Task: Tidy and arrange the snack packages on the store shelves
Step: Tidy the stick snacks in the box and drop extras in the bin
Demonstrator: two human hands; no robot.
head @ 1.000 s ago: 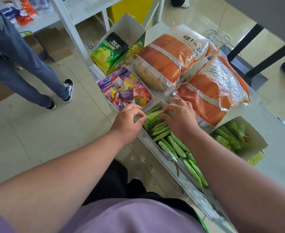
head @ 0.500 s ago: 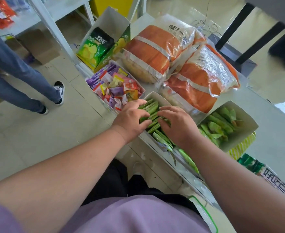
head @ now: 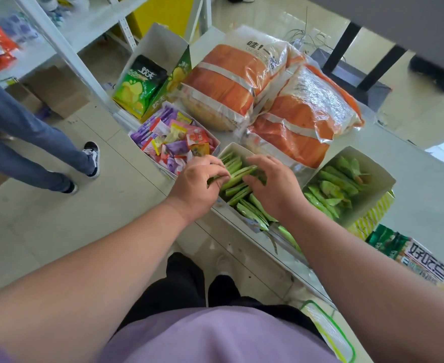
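Floor tiles lie open at nine o'clock of the white metal shelf's edge. Left hand pinches slim green snack packets in the open white cardboard box; right hand, fingers curled, presses them, its fingertips hidden. At eleven o'clock, a white box of mixed colourful candy sachets; at twelve, two orange bread bags.

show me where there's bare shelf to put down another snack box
Bare white shelf lies right of the open white box of green packets, beyond the two big orange bread bags. The near-left stretch is crowded: the mixed candy tray and the green-stick box under both hands sit side by side.
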